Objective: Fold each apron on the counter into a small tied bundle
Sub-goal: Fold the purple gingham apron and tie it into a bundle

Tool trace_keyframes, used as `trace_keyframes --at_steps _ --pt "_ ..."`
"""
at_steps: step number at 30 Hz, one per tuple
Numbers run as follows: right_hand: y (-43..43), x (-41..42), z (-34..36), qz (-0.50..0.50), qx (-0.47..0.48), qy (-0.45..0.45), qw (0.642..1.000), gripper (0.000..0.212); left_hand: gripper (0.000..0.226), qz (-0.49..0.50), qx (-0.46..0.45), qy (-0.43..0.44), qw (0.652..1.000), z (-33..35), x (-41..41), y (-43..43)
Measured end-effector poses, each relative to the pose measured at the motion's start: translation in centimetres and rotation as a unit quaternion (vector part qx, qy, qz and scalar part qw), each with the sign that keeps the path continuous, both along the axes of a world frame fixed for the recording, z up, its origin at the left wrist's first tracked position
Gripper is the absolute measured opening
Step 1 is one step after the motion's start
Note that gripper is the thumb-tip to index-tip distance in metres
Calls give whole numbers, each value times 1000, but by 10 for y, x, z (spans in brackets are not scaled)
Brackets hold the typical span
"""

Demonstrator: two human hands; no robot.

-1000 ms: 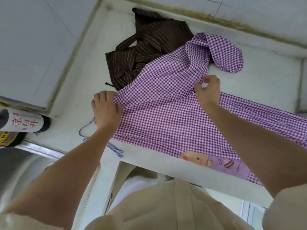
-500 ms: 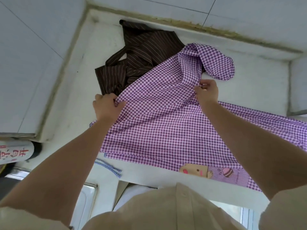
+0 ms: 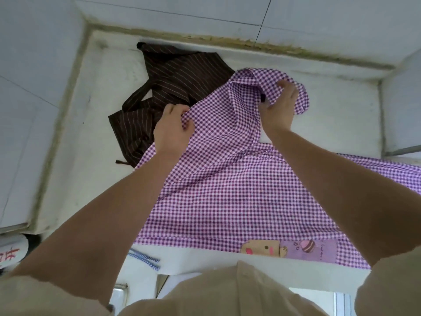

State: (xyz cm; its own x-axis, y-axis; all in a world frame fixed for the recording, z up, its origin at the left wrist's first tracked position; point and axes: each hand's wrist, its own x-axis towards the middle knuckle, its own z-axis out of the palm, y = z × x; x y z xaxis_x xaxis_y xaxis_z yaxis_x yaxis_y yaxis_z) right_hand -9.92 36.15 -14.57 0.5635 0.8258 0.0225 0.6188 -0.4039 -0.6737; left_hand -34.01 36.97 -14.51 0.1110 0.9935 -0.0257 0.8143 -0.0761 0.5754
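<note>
A purple-and-white checked apron [image 3: 230, 192] lies spread across the white counter [image 3: 95, 124], its cartoon patch at the front edge. My left hand [image 3: 173, 126] pinches its left edge, lifted a little off the counter. My right hand [image 3: 279, 108] grips the bunched upper part of the same apron near the back. A brown striped apron [image 3: 173, 87] lies crumpled behind and left of it, partly covered by the checked cloth.
Tiled walls close the counter at the back and left, and a raised ledge [image 3: 401, 106] stands at the right. A blue-striped strap [image 3: 145, 260] lies at the front edge. A labelled bottle [image 3: 11, 254] sits at the lower left.
Both hands have moved away from me along the checked apron. My right hand went from its side edge up to the bunched top part. The camera tilted further toward the wall.
</note>
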Motion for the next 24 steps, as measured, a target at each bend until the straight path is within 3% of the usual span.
trace_keyframes --at_steps 3,5,7,9,12,14,19,22,24 --pt "9 5 -7 43 -118 -6 992 87 52 -10 -56 21 998 -9 13 8" --pt "13 8 -9 21 -147 51 988 94 58 -3 -89 33 995 -13 18 12" --pt "14 12 -13 1 -155 77 985 84 51 8 -93 38 995 -13 20 13" --pt "15 16 -18 -10 -169 78 982 57 39 19 -78 34 996 -12 21 13" --pt "14 17 -16 -9 -111 102 989 18 35 38 -42 23 998 -11 23 11" --pt "13 13 -11 33 -71 107 991 6 35 39 -31 0 999 -8 28 11" --pt "15 -1 7 131 -16 196 972 12 31 85 -136 -180 970 -8 49 28" --pt "13 -12 6 253 -115 148 949 23 16 75 -200 -238 947 -10 55 34" --pt "11 -16 3 306 -200 108 925 30 20 86 -202 -242 945 -11 58 34"
